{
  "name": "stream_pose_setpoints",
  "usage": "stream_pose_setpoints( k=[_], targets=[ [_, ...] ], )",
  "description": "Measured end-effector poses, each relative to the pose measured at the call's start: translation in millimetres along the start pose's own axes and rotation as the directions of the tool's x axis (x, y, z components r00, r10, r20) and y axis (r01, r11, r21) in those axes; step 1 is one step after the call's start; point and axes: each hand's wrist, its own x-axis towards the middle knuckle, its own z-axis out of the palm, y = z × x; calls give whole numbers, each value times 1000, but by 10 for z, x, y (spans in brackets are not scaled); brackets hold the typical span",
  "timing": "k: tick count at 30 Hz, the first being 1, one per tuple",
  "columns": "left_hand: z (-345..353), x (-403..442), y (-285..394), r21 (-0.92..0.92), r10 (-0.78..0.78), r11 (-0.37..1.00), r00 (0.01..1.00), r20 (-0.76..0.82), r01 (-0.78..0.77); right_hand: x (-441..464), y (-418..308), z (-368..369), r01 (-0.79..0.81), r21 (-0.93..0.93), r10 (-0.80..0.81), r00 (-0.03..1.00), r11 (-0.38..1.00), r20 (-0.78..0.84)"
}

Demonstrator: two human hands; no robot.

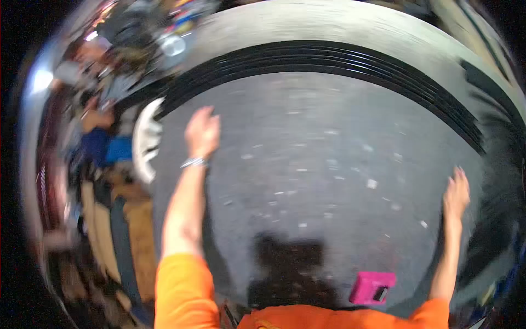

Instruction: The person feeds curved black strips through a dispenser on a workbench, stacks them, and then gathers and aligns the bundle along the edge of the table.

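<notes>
Both arms, in orange sleeves, reach forward over a wide dark grey surface (285, 164) dotted with several small pale scraps. My left hand (203, 131), with a bracelet at the wrist, is over the left part of the surface, blurred by motion; its fingers look bent, and whether they hold anything is unclear. Near the right edge is my right hand (457, 192), its fingers extended and nothing visible in it. A bright pink box-like object (372, 288) with a small dark item on it lies at the near right edge.
Black ribbed strips (329, 55) curve along the far edge, with a pale surface (307, 22) beyond. A white toothed piece (147, 140) stands at the left edge. Another person (96, 123) and blurred clutter are farther left. Brown and grey boards (139, 247) lie lower left.
</notes>
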Motion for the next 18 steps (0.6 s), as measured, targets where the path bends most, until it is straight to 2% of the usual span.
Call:
stream_pose_setpoints(
  k=[1,2,3,4,10,14,17,18],
  targets=[
    [25,-17,-31,-33,-55,998,998,-1,55,-137,87,92,82,-10,-82,993,997,-81],
    [118,-31,-174,33,-46,998,998,38,45,-223,199,203,104,-51,-108,991,993,-81],
    [165,-62,-201,24,-123,992,989,79,121,-283,217,268,80,-38,-82,994,996,-76],
    [158,-53,-161,-24,-138,990,985,100,141,-331,229,251,121,-47,-125,987,992,-100],
    [128,-60,-140,-44,-151,987,987,59,154,-338,335,452,98,-158,-118,986,983,-121],
    [85,-83,-116,-32,-157,987,987,39,158,-333,139,364,-16,-169,12,1000,986,-26],
    [140,-68,-124,-36,-144,989,989,29,145,-386,-155,178,90,-260,-80,996,961,48],
    [165,-75,-136,-34,-142,989,990,21,143,-398,-379,75,37,-281,-13,996,959,88]
  ],
)
